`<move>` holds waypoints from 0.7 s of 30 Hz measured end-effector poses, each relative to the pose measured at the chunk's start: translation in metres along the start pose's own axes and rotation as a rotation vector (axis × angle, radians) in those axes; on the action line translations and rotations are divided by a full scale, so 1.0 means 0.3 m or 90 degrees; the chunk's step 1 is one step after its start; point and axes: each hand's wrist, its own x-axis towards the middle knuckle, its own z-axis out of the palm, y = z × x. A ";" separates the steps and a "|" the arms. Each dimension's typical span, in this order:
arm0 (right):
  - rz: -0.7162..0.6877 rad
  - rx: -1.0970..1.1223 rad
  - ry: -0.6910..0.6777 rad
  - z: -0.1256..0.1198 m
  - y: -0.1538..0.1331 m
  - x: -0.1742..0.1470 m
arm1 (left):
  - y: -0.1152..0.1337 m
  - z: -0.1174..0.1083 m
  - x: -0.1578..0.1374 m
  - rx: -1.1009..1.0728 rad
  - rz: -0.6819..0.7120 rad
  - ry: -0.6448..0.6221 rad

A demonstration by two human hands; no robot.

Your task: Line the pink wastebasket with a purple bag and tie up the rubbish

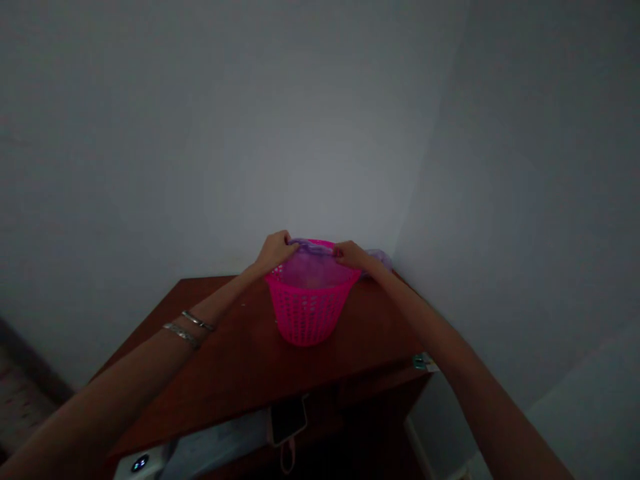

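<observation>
Cloth [311, 247] held at basket [307, 320] mouth, two hands

Surface: counter [225, 360], reddish-brown, prob. wood, smooth, slight sheen; set in rm. corner, back edge at wall [300, 133]. Walls plain, matte, pale grey; vert. corner line R of ctr. Light dim. Mottled patch, lower L, too dark to ID.

Under counter front edge, open recess: phone [289, 420], dark scrn, pale rim, w/ loop strap [287, 457] hanging; pale sheet [220, 440] to its L; white device [143, 462] w/ round dark lens, far L. Small teal item [421, 362] at front R corner, type unclear.

Basket: bright pink, prob. plastic, round, tapered to base, perforated sides, upright on counter approx. mid-width.

Cloth: lilac, thin, edge bunched into narrow roll, strung betw. hands at rim ht. Purplish-pink area below roll, inside basket; cloth vs. far wall of basket can't be separated. Second lilac bundle [381, 259], crumpled, near rear R corner, partly behind R wrist; link to cloth can't be confirmed.

Grip: L grip [277, 249] narrow, pinching L end of roll; R grip [351, 255] likewise, R end. Two bracelets [197, 321], silvery, on L forearm.
</observation>
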 end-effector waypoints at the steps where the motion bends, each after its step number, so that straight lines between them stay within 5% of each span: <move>1: 0.003 0.004 0.025 -0.013 0.024 -0.003 | -0.010 -0.017 -0.005 0.025 -0.006 0.030; 4: 0.046 0.035 0.152 -0.052 0.086 -0.012 | -0.030 -0.064 -0.006 0.055 -0.036 0.069; 7: 0.123 0.184 0.239 -0.070 0.102 -0.019 | -0.011 -0.085 0.007 -0.067 -0.026 0.013; 11: 0.013 0.327 0.188 -0.042 0.049 -0.017 | 0.077 -0.051 0.015 -0.261 -0.013 -0.163; 15: -0.073 0.177 0.145 -0.018 0.008 -0.003 | 0.117 -0.002 0.015 -0.228 -0.009 -0.281; 18: -0.016 0.169 0.231 -0.038 0.026 -0.007 | 0.085 0.004 0.017 -0.238 0.006 -0.253; 21: 0.077 0.332 0.329 -0.074 0.048 -0.021 | 0.064 0.002 0.016 -0.289 0.002 -0.182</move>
